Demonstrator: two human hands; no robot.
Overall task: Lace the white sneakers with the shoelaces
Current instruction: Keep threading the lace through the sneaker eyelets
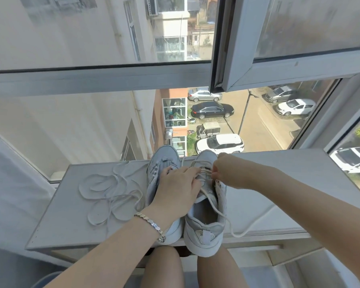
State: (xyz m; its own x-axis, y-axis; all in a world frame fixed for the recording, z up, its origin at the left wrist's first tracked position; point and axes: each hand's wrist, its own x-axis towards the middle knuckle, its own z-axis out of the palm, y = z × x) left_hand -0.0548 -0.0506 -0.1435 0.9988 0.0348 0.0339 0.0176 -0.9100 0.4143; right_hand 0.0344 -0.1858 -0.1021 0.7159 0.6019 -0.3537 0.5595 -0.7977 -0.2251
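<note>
Two white sneakers stand side by side on a white window ledge (279,183), toes pointing at the glass. The left sneaker (163,163) has no lace in it. The right sneaker (204,225) has a white shoelace (222,217) threaded through its upper eyelets, one end trailing over the heel side to the ledge's edge. My left hand (176,190) rests over both shoes, fingers on the right shoe's tongue. My right hand (227,173) pinches the lace at the right shoe's eyelets. A second loose shoelace (110,194) lies coiled on the ledge left of the shoes.
The ledge runs along a large window; an opened sash (279,59) hangs above at right. Behind the glass is a street with parked cars far below. My bare knees (164,267) sit under the ledge's front edge. A white curtain (8,183) hangs at left.
</note>
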